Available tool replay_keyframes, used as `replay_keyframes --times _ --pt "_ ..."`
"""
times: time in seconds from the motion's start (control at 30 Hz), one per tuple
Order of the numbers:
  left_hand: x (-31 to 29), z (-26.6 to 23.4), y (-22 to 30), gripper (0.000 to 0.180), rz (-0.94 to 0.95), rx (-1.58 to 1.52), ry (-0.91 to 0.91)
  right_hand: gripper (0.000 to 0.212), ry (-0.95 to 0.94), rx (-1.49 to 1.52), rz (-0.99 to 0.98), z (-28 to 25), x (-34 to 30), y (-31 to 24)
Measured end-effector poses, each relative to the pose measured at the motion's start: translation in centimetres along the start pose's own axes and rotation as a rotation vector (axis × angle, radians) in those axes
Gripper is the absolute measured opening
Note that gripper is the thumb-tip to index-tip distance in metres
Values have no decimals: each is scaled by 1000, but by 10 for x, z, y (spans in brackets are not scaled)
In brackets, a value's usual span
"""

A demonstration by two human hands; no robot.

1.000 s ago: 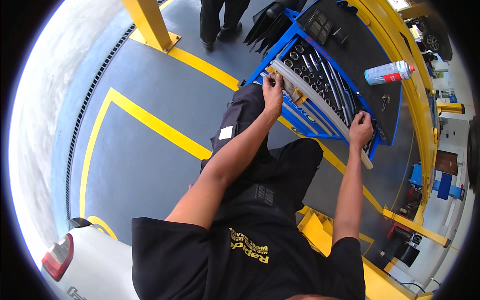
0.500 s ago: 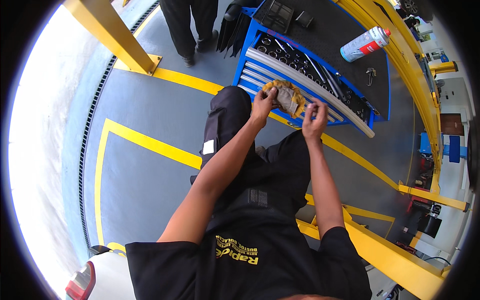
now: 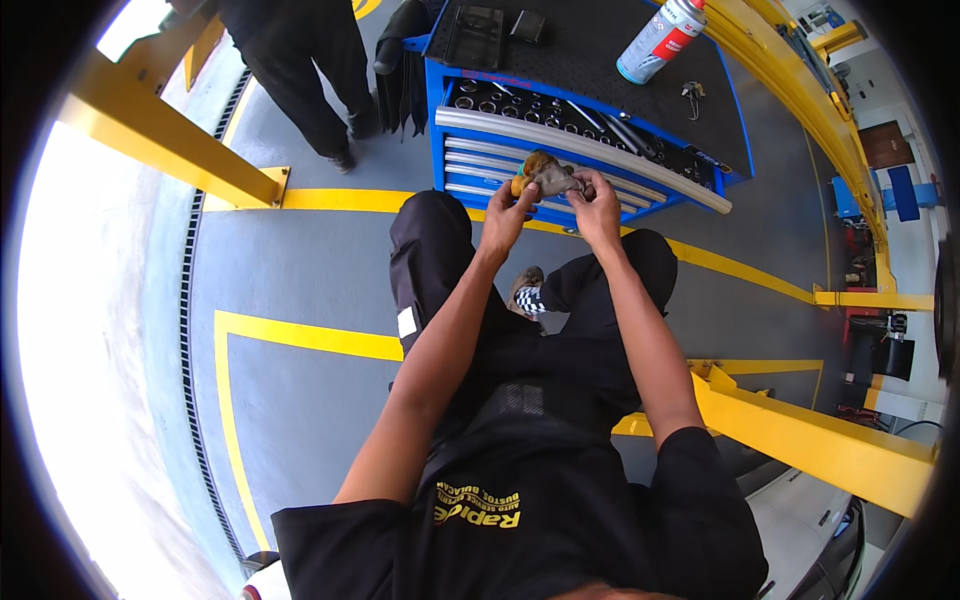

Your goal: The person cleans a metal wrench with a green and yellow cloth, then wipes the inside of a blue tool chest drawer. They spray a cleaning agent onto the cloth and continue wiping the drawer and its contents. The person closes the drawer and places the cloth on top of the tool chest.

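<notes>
In front of the tool cabinet I hold a crumpled rag [image 3: 550, 180], grey with brownish-yellow parts, up between both hands. My left hand [image 3: 507, 222] pinches its left lower edge with thumb and fingers. At its right end, my right hand [image 3: 598, 212] has its fingers closed on the cloth. Whether anything is wrapped inside is hidden. Just beyond my hands stands the blue tool cabinet [image 3: 436, 165], its top drawer [image 3: 590, 142] pulled out, with sockets, wrenches and long-handled tools in it.
On the cabinet's black top are a spray can [image 3: 655, 45], a small metal part [image 3: 692, 95] and a black tray [image 3: 475, 38]. A person in dark trousers [image 3: 300, 75] stands at the far left. Yellow posts [image 3: 170, 150] and a yellow beam [image 3: 815, 440] flank me.
My right hand has come in from beside the rag and now grips its right end. The rag looks more bunched up. The view has shifted, so the cabinet appears higher and further left.
</notes>
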State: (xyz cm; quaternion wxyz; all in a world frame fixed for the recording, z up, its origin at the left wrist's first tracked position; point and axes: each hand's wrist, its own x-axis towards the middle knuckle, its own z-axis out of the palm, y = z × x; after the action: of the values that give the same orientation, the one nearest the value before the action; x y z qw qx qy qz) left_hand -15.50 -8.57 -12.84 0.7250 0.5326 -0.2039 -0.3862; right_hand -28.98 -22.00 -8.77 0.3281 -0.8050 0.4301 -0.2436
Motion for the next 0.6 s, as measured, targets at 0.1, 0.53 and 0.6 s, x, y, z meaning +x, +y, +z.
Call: replay_keyframes --times 0.1,0.53,0.6 --pt "-3 -4 9 43 133 253 -42 41 -45 82 53 -9 5 -17" --pt "-40 -3 12 36 593 727 -211 23 -278 959 577 27 -30 7" --pt "-35 -4 7 37 618 724 -188 22 -222 1052 646 45 -26 23"
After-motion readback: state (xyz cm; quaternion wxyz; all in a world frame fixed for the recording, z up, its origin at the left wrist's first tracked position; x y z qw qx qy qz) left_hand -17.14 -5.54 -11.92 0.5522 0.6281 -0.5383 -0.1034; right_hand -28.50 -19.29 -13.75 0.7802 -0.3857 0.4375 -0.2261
